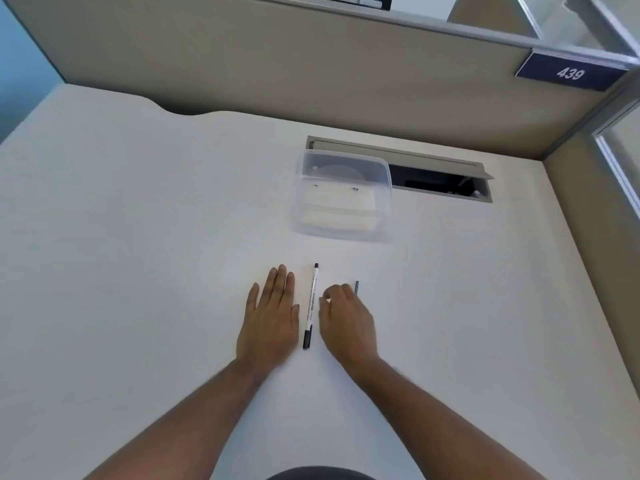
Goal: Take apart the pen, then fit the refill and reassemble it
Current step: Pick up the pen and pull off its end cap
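A white pen point(312, 304) with a black cap and black end lies lengthwise on the white desk point(138, 237), between my two hands. My left hand point(270, 317) rests flat, palm down, just left of the pen, holding nothing. My right hand point(346, 320) sits just right of the pen with its fingers curled down onto the desk. A thin dark refill point(356, 287) pokes out beyond the right hand's fingers; the hand covers most of it, and I cannot tell whether the fingers grip it.
A clear plastic container point(343, 195) stands beyond the pen. Behind it is an open cable hatch point(440, 180) in the desk. A beige partition wall point(277, 64) closes the far side, with a sign reading 439 point(569, 73) at the right.
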Demonstrator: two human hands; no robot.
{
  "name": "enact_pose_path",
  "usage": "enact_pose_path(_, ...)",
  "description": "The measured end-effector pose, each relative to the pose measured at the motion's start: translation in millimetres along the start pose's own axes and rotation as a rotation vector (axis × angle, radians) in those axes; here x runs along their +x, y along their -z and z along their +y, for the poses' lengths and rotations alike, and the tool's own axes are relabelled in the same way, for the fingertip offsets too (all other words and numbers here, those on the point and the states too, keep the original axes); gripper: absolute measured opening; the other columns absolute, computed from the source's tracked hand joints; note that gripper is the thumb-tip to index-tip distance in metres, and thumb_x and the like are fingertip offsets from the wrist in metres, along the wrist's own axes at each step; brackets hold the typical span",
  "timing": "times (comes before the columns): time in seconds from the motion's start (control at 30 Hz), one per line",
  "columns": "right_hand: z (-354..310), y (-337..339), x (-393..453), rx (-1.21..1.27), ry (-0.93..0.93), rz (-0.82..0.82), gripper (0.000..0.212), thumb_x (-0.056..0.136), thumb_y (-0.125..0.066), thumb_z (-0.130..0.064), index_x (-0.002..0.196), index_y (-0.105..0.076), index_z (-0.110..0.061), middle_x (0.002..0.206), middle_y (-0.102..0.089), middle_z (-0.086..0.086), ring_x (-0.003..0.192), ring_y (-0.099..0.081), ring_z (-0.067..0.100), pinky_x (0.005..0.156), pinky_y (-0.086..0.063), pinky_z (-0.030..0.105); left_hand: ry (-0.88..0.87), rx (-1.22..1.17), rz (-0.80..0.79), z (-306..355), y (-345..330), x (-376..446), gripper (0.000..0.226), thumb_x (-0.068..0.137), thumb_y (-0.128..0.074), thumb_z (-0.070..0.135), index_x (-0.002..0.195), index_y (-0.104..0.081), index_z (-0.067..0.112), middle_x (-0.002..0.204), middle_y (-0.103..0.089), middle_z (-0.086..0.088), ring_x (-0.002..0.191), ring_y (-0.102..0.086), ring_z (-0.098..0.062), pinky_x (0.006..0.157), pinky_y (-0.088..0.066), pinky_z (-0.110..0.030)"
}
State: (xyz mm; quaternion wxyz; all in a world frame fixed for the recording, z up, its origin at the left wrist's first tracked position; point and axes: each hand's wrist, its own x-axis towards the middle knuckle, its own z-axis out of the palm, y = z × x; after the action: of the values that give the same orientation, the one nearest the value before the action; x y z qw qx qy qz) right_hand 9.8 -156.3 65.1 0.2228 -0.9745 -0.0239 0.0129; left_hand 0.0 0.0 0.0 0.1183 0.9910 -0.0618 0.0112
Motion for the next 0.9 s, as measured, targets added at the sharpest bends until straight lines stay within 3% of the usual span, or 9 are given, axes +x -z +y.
enact_pose_path(0.1, -15, -5, 2, 0.082, -0.190, -0.161, 0.024, 0.102, -0.047, -0.039, 0.094, -0.052, -0.017, 0.093, -0.063, -0.004, 0.080, -0.062, 0.024, 0.074, -0.052, 0.040, 0.021, -0.013, -0.002, -1, 0, 2, 0.060, 0.104, -0.025, 0.030, 0.160, -0.027, 0.009, 0.171, -0.024, -0.009, 0.158, -0.021, -0.022, 0.126, -0.021, -0.050)
enact_pose_path(0.23, -24, -8, 9, 0.121, -0.324, -0.203, 0.031, 0.097, -0.052, -0.045, 0.090, -0.051, -0.015, 0.083, -0.064, -0.002, 0.076, -0.062, 0.023, 0.066, -0.049, 0.036, 0.017, 0.002, -0.001, 0, -2, 1, 0.059, 0.105, -0.024, 0.030, 0.160, -0.028, 0.008, 0.170, -0.025, -0.009, 0.158, -0.022, -0.022, 0.125, -0.022, -0.051)
enact_pose_path(0.47, -25, -10, 18, 0.048, -0.304, -0.268, 0.019, 0.098, -0.048, -0.031, 0.091, -0.046, -0.013, 0.084, -0.055, -0.002, 0.077, -0.054, 0.023, 0.066, -0.041, 0.033, 0.006, 0.019, -0.004, -2, -2, 2, 0.060, 0.104, -0.026, 0.031, 0.160, -0.028, 0.008, 0.170, -0.025, -0.009, 0.158, -0.023, -0.023, 0.125, -0.022, -0.050)
enact_pose_path(0.6, -16, -8, 17, 0.107, -0.275, -0.302, 0.021, 0.098, -0.045, -0.031, 0.089, -0.051, -0.013, 0.090, -0.064, 0.000, 0.082, -0.060, 0.024, 0.070, -0.047, 0.037, 0.008, -0.033, -0.066, -2, 2, 5, 0.062, 0.103, -0.019, 0.033, 0.159, -0.031, 0.009, 0.170, -0.024, -0.009, 0.158, -0.024, -0.024, 0.125, -0.021, -0.050)
enact_pose_path(0.7, -5, -2, 14, 0.225, -0.274, -0.326, 0.024, 0.100, -0.045, -0.034, 0.089, -0.054, -0.016, 0.082, -0.065, -0.004, 0.077, -0.061, 0.020, 0.071, -0.051, 0.037, 0.107, -0.342, -0.095, 2, 13, 17, 0.052, 0.108, -0.029, 0.024, 0.157, -0.035, 0.009, 0.170, -0.024, -0.005, 0.159, -0.019, -0.021, 0.127, -0.015, -0.044)
enact_pose_path(0.77, 0, 3, 9, 0.312, -0.272, -0.347, 0.024, 0.102, -0.044, -0.033, 0.091, -0.054, -0.016, 0.075, -0.064, -0.005, 0.065, -0.058, 0.013, 0.063, -0.047, 0.030, 0.249, -0.680, -0.067, 9, 29, 25, 0.045, 0.109, -0.043, 0.018, 0.153, -0.043, 0.011, 0.161, -0.043, -0.003, 0.150, -0.037, -0.019, 0.123, -0.026, -0.033)
enact_pose_path(0.83, 2, 8, 6, 0.363, -0.275, -0.374, 0.023, 0.104, -0.043, -0.030, 0.094, -0.055, -0.014, 0.072, -0.064, -0.003, 0.055, -0.053, 0.008, 0.054, -0.043, 0.021, 0.433, -1.052, -0.096, 18, 45, 37, 0.040, 0.108, -0.048, 0.021, 0.148, -0.052, 0.017, 0.143, -0.061, 0.006, 0.129, -0.059, -0.012, 0.108, -0.042, -0.027)
enact_pose_path(0.9, 4, 10, 5, 0.401, -0.280, -0.381, 0.021, 0.104, -0.043, -0.028, 0.095, -0.056, -0.014, 0.079, -0.067, -0.003, 0.058, -0.053, 0.007, 0.052, -0.041, 0.018, 0.569, -1.335, -0.157, 23, 53, 47, 0.032, 0.107, -0.050, 0.021, 0.137, -0.064, 0.019, 0.121, -0.076, 0.004, 0.108, -0.071, -0.014, 0.090, -0.053, -0.030)
